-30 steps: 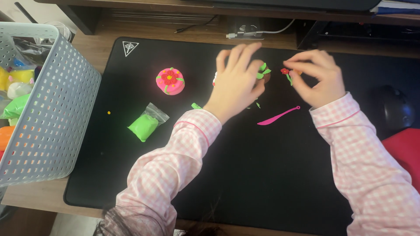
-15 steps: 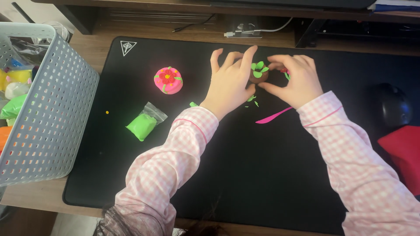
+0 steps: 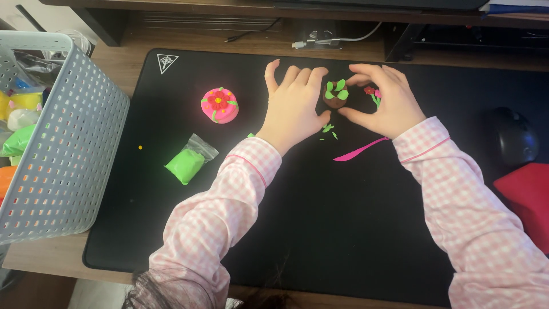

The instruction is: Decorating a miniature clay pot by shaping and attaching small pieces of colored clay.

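A small brown clay pot with green leaves [image 3: 335, 94] stands on the black desk mat [image 3: 320, 229]. My left hand [image 3: 293, 106] rests beside it on the left, fingers spread, thumb touching its base. My right hand [image 3: 384, 102] curls around the pot from the right, thumb and forefinger touching it, with a tiny red clay flower on a green stem [image 3: 372, 94] tucked against its fingers. Green clay scraps [image 3: 328, 129] lie just below the pot. A pink modelling tool [image 3: 359, 150] lies under my right wrist.
A pink clay cake with a red flower [image 3: 219, 105] and a bag of green clay [image 3: 188, 161] lie on the mat's left. A grey perforated basket [image 3: 68, 143] with clay packs stands far left. A black mouse [image 3: 513, 143] and a red object [image 3: 529, 197] are at the right.
My two hands have come together around the clay pot, the right one moving left with the red flower. The pot now shows between them.
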